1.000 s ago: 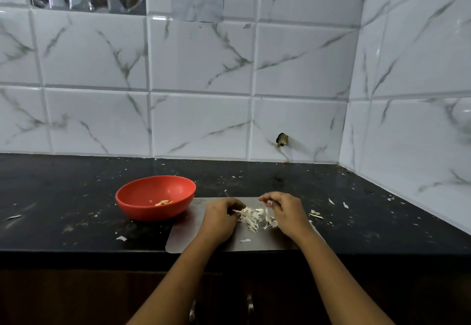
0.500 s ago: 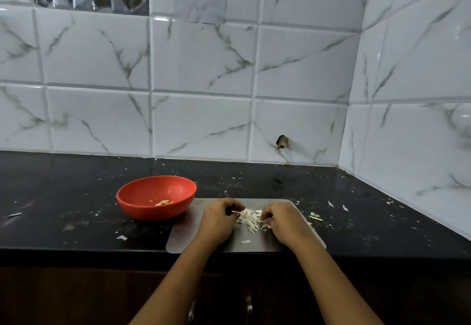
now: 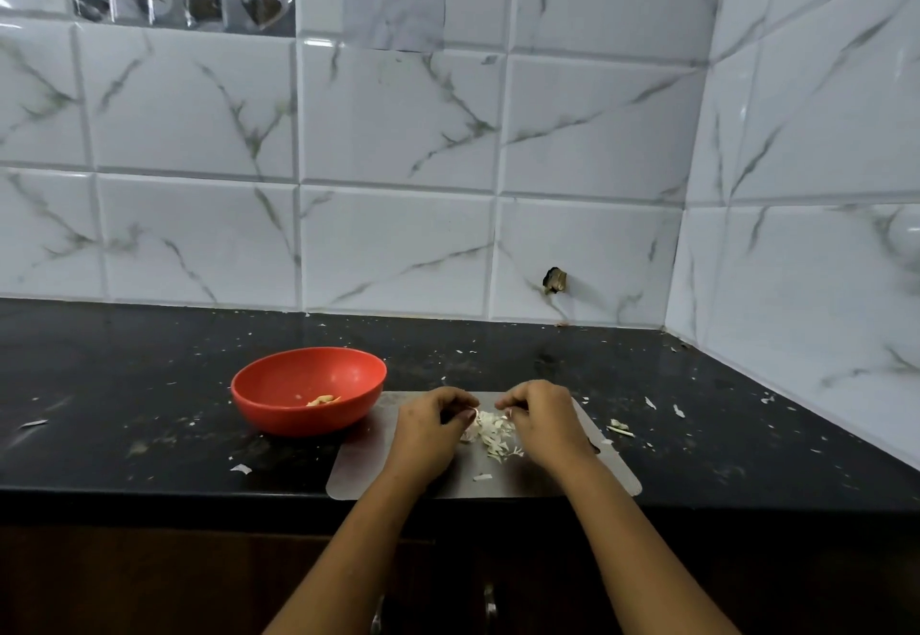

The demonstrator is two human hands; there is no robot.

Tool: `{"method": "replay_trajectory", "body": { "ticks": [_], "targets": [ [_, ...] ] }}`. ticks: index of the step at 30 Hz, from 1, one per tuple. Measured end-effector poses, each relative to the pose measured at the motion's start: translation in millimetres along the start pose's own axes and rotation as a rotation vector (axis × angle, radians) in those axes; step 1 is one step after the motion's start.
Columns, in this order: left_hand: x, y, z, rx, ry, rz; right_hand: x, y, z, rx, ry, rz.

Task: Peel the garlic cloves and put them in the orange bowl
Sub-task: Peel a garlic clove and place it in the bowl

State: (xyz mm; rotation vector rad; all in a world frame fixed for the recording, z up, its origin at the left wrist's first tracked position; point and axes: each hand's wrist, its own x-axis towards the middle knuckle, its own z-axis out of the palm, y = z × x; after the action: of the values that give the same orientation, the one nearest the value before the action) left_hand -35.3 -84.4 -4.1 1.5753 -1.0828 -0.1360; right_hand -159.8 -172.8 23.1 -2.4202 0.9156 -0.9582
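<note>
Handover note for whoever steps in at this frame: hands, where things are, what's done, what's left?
Left hand: fingers curled at the left edge of the skin pile; what it pinches is hidden.
Right hand: curled at the pile's right edge; same doubt.
Bowl: left of the board, with some peeled garlic inside.
Done: some garlic is peeled and bowled.
Left: peel any cloves in the pile and move them to the bowl.

The right hand has slid toward 9 o'clock, closer to the left hand. Its curled fingers now sit at the 12 o'clock edge of the pile of garlic skins and hide more of it.
</note>
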Motion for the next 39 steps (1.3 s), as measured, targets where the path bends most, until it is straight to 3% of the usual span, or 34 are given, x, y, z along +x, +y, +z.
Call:
{"method": "replay_trajectory", "body": {
  "ticks": [10, 19, 28, 33, 39],
  "targets": [
    [-3, 6, -7, -0.215, 0.104, -0.16, -9, -23, 26, 0.519, 0.061, -0.049],
    [-4, 10, -6, -0.095, 0.084, -0.182, -9, -21, 32, 0.455, 0.145, -0.14],
    [-8, 16, -8, 0.138, 0.086, -0.127, -4, -17, 31, 0.36, 0.055, -0.235],
    [-10, 18, -10, 0.191, 0.111, -0.11, -4, -15, 32, 0.449, 0.035, -0.222],
    [-9, 19, -10, -0.023, 0.135, -0.188, -4, -14, 28, 0.751, -0.005, -0.096]
  ]
}}
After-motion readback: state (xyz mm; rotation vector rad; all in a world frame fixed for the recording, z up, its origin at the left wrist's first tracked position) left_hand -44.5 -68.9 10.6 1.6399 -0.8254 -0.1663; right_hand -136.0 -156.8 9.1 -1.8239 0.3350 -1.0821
